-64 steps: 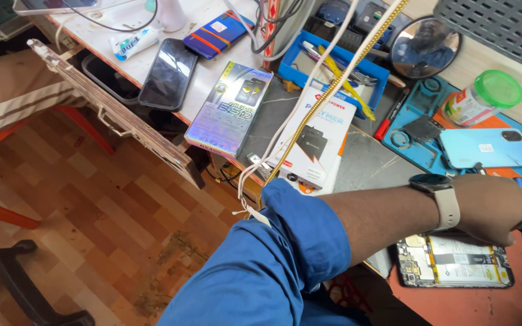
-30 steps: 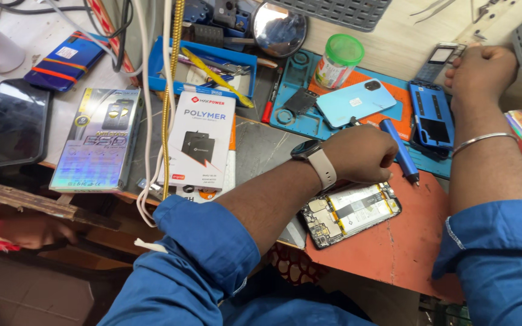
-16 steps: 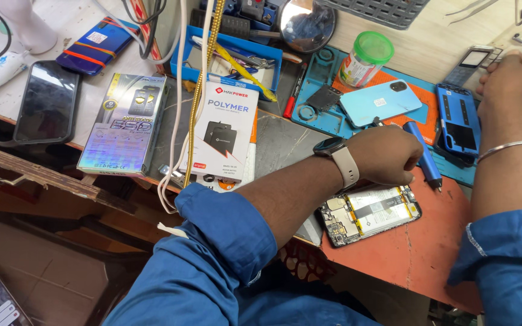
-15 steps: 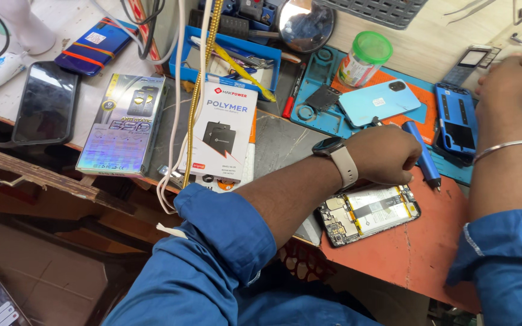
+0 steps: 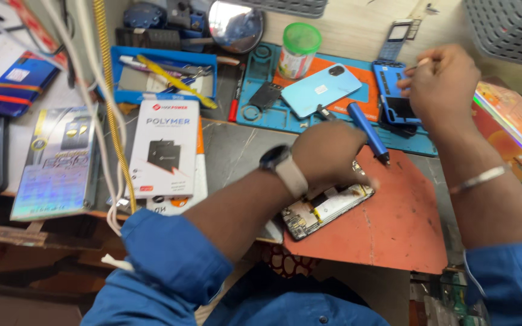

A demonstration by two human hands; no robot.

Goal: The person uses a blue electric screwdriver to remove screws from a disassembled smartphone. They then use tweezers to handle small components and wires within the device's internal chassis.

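My left hand [image 5: 327,151], with a watch on its wrist, grips a blue screwdriver [image 5: 367,130] whose tip points down at the orange mat [image 5: 394,229]. The hand rests over the top end of an opened phone [image 5: 327,208] that lies on the mat with its insides showing. Up at the right, my right hand [image 5: 445,81] hovers with its fingers pinched on a small thin pale piece [image 5: 422,62]. It sits just right of a blue phone frame [image 5: 394,96]. A bangle is on the right wrist.
A light blue phone back [image 5: 321,89] lies on a blue work mat [image 5: 255,115]. Around it are a green-lidded jar [image 5: 297,51], a round mirror [image 5: 235,24], a blue tool tray [image 5: 164,75], a white battery box [image 5: 165,148], hanging cables [image 5: 107,102] and a keypad phone [image 5: 394,39].
My left hand has slid down onto the opened phone with the screwdriver. My right hand has lifted off the blue phone frame and is pinching a small piece.
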